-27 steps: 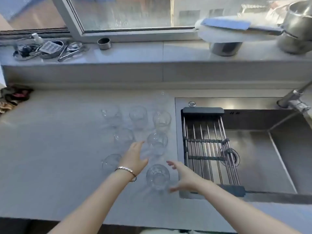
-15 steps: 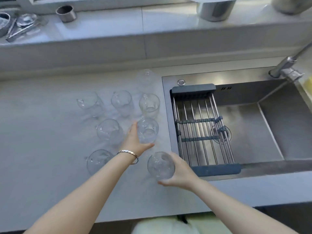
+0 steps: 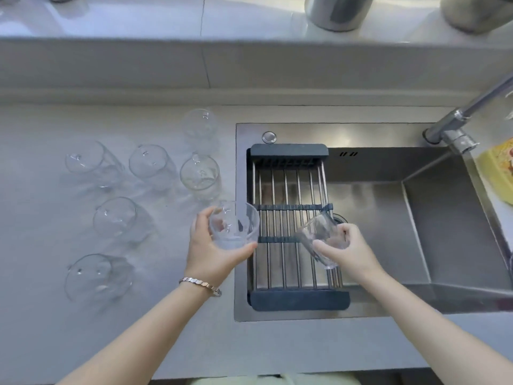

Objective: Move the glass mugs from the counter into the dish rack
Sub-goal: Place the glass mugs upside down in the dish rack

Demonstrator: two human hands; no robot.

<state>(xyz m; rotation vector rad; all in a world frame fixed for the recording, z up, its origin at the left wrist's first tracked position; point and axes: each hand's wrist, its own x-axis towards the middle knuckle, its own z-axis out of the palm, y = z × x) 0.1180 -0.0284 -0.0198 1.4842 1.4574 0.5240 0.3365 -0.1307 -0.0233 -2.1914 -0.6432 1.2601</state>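
Cool, even daylight, bright at the far ledge. Soft glare patches on the steel sink [image 3: 361, 140] rim beyond the right hand [image 3: 349, 254]. Faint, smeared shadows trail from glass mugs [image 3: 113, 220] left of the left hand [image 3: 211, 251]. Straight lines bow at the edges; far corners soft.

Dish rack [image 3: 288, 190] bars bare; six mugs [image 3: 115, 218] crowd counter [image 3: 33, 218].

steel sink [image 3: 455, 218], faucet [image 3: 458, 126], yellow sponge [image 3: 499, 168]
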